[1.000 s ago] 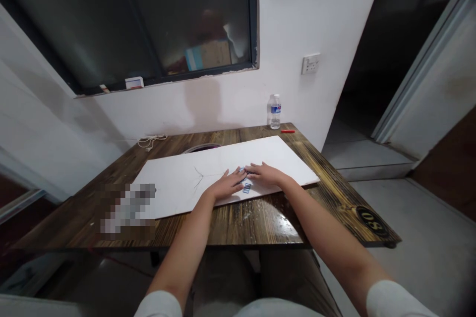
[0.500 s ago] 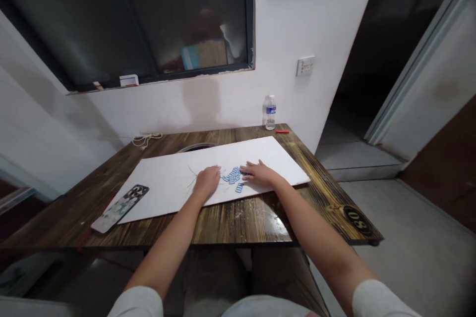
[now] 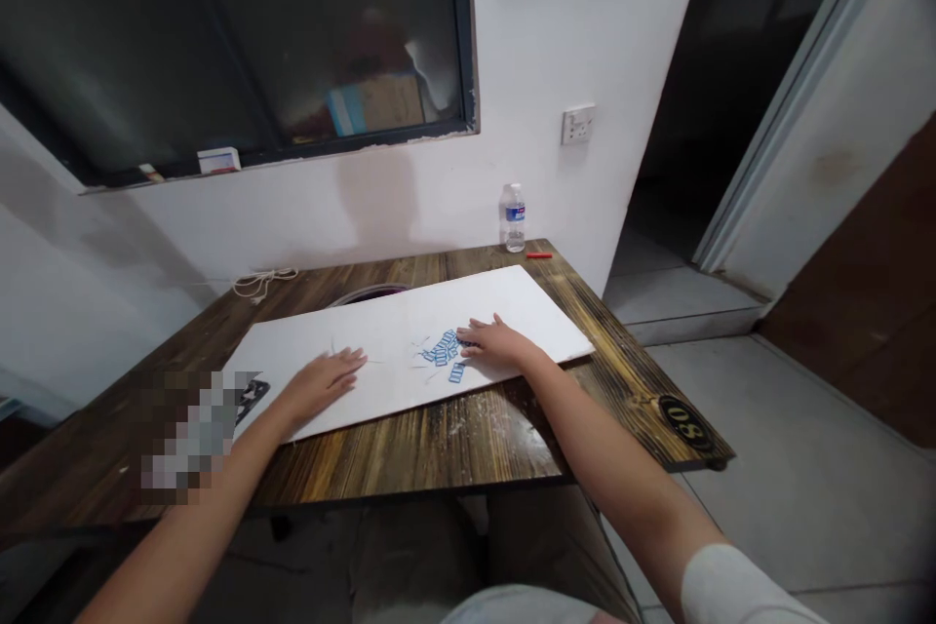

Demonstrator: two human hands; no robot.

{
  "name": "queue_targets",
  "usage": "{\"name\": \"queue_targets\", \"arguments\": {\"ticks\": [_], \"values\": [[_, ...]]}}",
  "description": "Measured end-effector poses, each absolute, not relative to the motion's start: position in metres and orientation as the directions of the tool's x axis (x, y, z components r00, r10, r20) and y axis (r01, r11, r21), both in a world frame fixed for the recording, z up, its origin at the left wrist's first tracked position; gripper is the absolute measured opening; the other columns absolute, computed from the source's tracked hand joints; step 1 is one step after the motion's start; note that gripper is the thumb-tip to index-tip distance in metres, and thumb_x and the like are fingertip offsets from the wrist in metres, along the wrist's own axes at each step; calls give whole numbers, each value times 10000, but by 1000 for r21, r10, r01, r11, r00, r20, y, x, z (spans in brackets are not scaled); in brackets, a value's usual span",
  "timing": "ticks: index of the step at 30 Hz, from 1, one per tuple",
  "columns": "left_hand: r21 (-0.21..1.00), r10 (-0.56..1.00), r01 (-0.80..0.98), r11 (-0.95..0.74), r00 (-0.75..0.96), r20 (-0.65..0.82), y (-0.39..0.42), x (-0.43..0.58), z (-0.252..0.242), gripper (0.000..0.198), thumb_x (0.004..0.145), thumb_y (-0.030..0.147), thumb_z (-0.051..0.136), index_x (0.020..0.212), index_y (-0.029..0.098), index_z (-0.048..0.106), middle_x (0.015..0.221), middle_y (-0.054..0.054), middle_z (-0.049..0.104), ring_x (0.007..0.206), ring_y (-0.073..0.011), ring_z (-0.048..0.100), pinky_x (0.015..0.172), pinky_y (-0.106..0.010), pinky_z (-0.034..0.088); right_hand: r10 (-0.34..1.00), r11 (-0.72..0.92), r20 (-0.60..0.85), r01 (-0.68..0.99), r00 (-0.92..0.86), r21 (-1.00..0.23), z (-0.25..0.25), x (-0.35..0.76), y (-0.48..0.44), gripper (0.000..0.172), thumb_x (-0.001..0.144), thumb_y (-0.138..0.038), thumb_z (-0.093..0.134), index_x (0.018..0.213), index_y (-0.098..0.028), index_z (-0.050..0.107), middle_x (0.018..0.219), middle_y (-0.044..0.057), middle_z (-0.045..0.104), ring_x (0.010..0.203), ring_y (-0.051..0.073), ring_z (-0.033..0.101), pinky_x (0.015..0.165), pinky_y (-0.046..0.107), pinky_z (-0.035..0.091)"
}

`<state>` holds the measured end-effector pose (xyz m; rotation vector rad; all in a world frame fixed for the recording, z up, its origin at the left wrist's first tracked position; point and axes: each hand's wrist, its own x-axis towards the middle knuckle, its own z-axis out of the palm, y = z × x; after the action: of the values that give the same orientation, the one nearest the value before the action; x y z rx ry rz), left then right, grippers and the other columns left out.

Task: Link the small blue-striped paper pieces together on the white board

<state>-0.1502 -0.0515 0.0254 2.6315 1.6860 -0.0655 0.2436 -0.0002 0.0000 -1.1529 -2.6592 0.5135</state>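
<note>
A white board [image 3: 395, 331] lies slantwise on the wooden table. Flat on its left half rests my left hand [image 3: 326, 382], fingers stretched out, with nothing seen in it. My right hand [image 3: 497, 343] lies on the board with fingers spread, its fingertips over the right edge of a cluster of small blue-outlined pieces [image 3: 441, 348]. One similar blue piece [image 3: 456, 372] sits apart, just below the cluster. Thin dark strands are scattered around the pieces and close to my left fingertips. Whatever is beneath my right palm is hidden.
A phone [image 3: 253, 398], partly blurred out, lies at the left beside my forearm. Behind the board are a white cable [image 3: 263, 283], a round rim [image 3: 370, 293], a plastic bottle [image 3: 516, 219] and a red pen-like stick [image 3: 539, 255]. A round number plate [image 3: 683, 421] marks the table's right corner.
My left hand has moved left across the board, away from the blue pieces, and its fingers have straightened. The right hand stays by the pieces. The whole view has shifted slightly.
</note>
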Motion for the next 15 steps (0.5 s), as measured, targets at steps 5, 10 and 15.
{"name": "queue_targets", "arguments": {"ticks": [5, 10, 15], "values": [[-267, 949, 955, 133, -46, 312, -36, -164, 49, 510, 925, 424, 360, 1239, 82, 573, 1481, -235, 358, 1404, -384, 248, 1071, -627, 199, 740, 633, 31, 680, -672, -370, -2, 243, 2, 413, 941, -431, 464, 1334, -315, 514, 1481, 70, 415, 1421, 314, 249, 1085, 701, 88], [-146, 957, 985, -90, 126, 261, -31, -103, 44, 495, 949, 382, 312, 1304, 122, 537, 1472, -167, 407, 1387, -301, 328, 1098, -500, 269, 727, 644, 43, 658, -686, -390, -3, 244, 3, 426, 933, -418, 482, 1346, -317, 509, 1487, 62, 406, 1430, 313, 222, 1085, 698, 63], [74, 923, 922, -381, 374, 91, -41, -29, 22, 482, 945, 452, 335, 1274, 208, 590, 1371, -72, 551, 1294, -220, 476, 1065, -367, 360, 721, 655, 98, 628, -686, -420, 8, 250, 2, 333, 936, -372, 484, 1242, -326, 607, 1454, 24, 455, 1415, 298, 272, 1090, 650, 153]]}}
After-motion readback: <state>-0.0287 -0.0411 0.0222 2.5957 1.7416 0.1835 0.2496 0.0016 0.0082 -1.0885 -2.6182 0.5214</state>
